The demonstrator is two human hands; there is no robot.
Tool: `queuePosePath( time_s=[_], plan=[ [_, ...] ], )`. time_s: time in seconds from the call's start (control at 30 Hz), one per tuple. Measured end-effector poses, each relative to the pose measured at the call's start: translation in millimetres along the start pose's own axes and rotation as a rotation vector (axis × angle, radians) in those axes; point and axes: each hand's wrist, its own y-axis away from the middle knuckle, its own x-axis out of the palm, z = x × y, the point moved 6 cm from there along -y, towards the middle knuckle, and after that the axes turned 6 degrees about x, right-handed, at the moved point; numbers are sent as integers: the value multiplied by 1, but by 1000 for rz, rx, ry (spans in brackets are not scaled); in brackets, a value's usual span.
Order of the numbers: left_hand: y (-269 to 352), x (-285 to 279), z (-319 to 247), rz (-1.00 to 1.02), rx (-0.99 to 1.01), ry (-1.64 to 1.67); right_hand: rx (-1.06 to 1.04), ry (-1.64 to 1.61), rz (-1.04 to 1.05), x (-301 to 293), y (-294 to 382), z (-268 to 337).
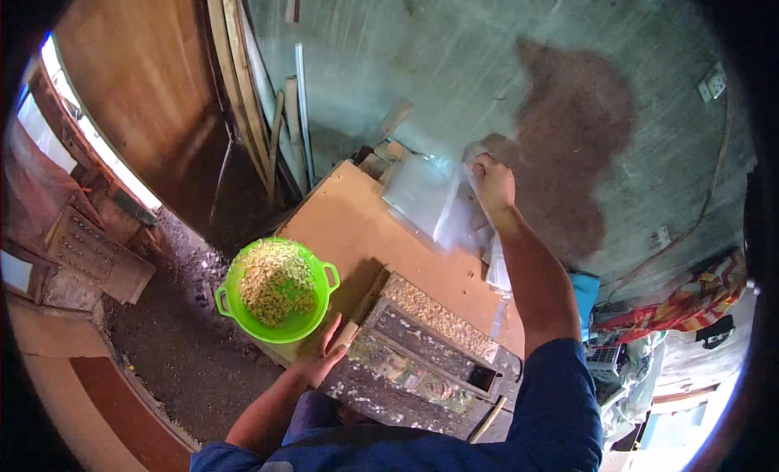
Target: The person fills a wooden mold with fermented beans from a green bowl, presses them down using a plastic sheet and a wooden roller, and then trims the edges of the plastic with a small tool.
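Observation:
My right hand [492,183] is raised at the far side of the table, fingers closed on a blurred, translucent plastic sheet or bag [449,207]. Beneath it, more clear plastic [414,189] lies at the table's back edge. My left hand [319,357] has its fingers spread at the near corner of a worn wooden board [365,374] and seems to hold nothing. Just beyond those fingers stands a green plastic basin [289,336] with two handles, holding pale, yellowish flakes or chips [274,286]. A long wooden frame with a rectangular opening [482,377] sits on the board, along a strip of pale chips [438,317].
The brown tabletop [347,210] meets a stained green wall [426,76]. Wooden planks [234,76] lean at the back left. A wooden stick [488,418] lies near my body. To the right are a red and yellow cloth [675,304] and a wire basket [604,357].

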Motion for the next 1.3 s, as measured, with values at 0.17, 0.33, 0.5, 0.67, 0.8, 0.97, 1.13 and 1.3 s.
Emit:
queuePosePath(
  time_s=[0.17,0.33,0.5,0.67,0.8,0.97,1.13,1.3],
  plan=[
    [-4,6,-33,-22,-60,244,-60,-12,-157,-75,-2,13],
    [0,3,-3,-30,30,-48,-82,-134,-127,-127,30,39],
    [10,0,-36,-65,-49,-179,-399,-221,-205,-163,136,59],
    [17,32,-167,-142,250,-440,-615,-175,3,-174,278,62],
    [23,76,-248,-151,645,-666,-574,-304,221,-175,341,69],
    [20,115,-257,104,825,-709,-365,-511,229,-194,373,40],
    [22,120,-267,-45,600,-375,-63,-748,169,-211,403,-21],
    [26,131,-262,17,370,-177,111,-792,116,-205,437,-64]
  ],
)
